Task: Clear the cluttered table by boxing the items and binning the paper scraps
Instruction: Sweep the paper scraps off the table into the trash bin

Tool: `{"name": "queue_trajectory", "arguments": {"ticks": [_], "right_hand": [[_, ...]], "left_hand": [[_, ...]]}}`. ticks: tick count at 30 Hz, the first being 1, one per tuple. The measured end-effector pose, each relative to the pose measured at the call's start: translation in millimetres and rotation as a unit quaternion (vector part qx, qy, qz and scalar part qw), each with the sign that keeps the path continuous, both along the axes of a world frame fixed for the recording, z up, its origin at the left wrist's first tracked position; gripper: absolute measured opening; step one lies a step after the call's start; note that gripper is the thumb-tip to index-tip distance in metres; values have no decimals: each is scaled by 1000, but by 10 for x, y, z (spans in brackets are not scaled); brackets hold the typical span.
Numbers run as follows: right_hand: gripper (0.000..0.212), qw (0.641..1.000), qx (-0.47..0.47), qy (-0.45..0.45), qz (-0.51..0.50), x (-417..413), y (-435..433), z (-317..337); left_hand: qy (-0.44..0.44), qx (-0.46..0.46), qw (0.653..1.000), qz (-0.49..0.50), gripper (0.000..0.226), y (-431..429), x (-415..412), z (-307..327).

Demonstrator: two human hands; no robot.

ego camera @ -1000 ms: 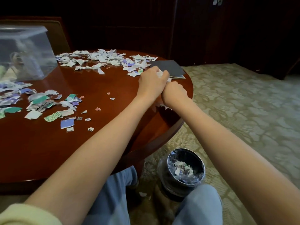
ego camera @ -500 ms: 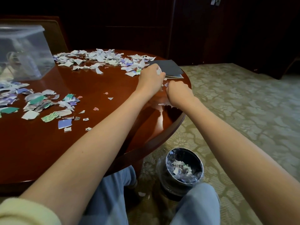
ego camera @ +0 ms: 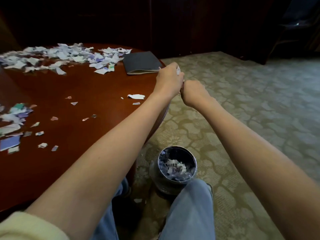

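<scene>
My left hand [ego camera: 168,78] and my right hand [ego camera: 192,91] are pressed together at the round table's right edge [ego camera: 161,116], both curled round a bunch of white paper scraps [ego camera: 178,70] that peeks out above the left fist. The right hand hangs just past the edge, over the carpet. A wide heap of torn paper scraps [ego camera: 57,55] covers the far side of the table. A second pile of coloured scraps [ego camera: 12,122] lies at the left. The round bin [ego camera: 176,168], lined with plastic and holding scraps, stands on the floor below my hands.
A dark grey notebook [ego camera: 141,63] lies at the table's far right edge, just behind my left hand. Single scraps [ego camera: 136,96] dot the middle of the wooden top. My knees in blue jeans [ego camera: 188,210] sit beside the bin. Patterned carpet [ego camera: 242,101] spreads to the right.
Both hands came back together and shifted right to the table's edge with the scraps. The camera turned right, so the clear plastic box at the left is out of view.
</scene>
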State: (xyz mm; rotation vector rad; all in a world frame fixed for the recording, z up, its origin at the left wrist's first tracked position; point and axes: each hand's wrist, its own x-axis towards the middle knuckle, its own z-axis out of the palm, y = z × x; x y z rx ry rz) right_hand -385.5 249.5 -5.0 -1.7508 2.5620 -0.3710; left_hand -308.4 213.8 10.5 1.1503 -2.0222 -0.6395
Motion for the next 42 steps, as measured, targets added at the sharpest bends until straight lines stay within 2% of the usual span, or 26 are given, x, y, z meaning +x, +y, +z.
{"name": "queue_trajectory", "arguments": {"ticks": [8, 13, 22, 24, 28, 30, 34, 38, 42], "right_hand": [[32, 998, 59, -8, -23, -428, 54, -560], [33, 993, 106, -26, -40, -643, 4, -996], [30, 978, 158, -128, -54, -804, -147, -1919], [30, 971, 175, -153, -54, -794, -193, -2110], [27, 956, 199, -202, -70, -828, -272, -2492], [20, 951, 208, -218, -72, -850, -303, -2679], [38, 939, 222, -248, -83, -851, -360, -3051], [38, 916, 255, -291, -104, -826, -421, -3321], [32, 895, 242, -333, -169, -796, -459, -3500]], "left_hand": [[-9, 57, 998, -35, 22, 79, -500, -458], [-54, 88, 994, -43, 13, 42, -712, -861], [-123, 178, 976, -25, 12, -193, -832, -1810], [-132, 203, 970, -17, 17, -242, -852, -2057], [-147, 241, 959, -15, 13, -309, -881, -2432], [-164, 250, 954, -17, 21, -337, -876, -2582], [-186, 284, 941, -11, 22, -381, -853, -2910], [-212, 317, 925, 12, 32, -401, -859, -3180], [-231, 344, 910, 17, 41, -414, -877, -3366]]}}
